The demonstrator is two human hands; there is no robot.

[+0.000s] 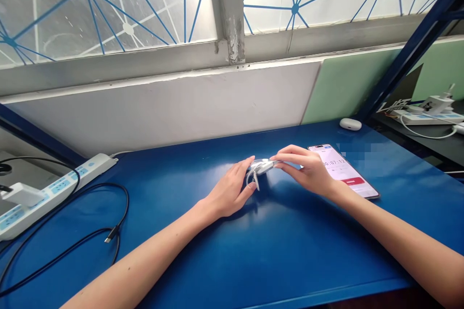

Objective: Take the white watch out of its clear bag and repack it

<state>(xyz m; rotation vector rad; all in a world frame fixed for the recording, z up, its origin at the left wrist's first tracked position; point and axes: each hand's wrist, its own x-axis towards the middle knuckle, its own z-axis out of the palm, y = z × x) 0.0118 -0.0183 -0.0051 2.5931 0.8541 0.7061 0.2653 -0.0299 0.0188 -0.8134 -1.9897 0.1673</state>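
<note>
Blue table [232, 260] set against a pale wall [174, 108], with patterned windows [295, 8] above; we work from the head view only.

Head view: we find the white cable [264, 167] near the middle of the table, gathered into a small bundle between both hands, with a loop and a loose end hanging at its near left side. Left hand [228, 188]: fingers on the far side, thumb on the near side, closed lightly on the left part. Right hand [308, 166]: fingertips and thumb pinched together on the right end. We judge that the two-ended hold keeps the bundle level and stops the loops from springing apart. Whether its underside touches the table, we cannot tell.

Phone [348, 174] lies face up just beyond the right wrist, a timer on its screen; presumably placed there to be readable. White case [350, 124] sits near the back edge. At left we log the power strip [83, 170], a charger [27, 195] plugged in, and a black cable [127, 198] looped beside it, well apart from both hands, probably to leave them elbow room.
</note>
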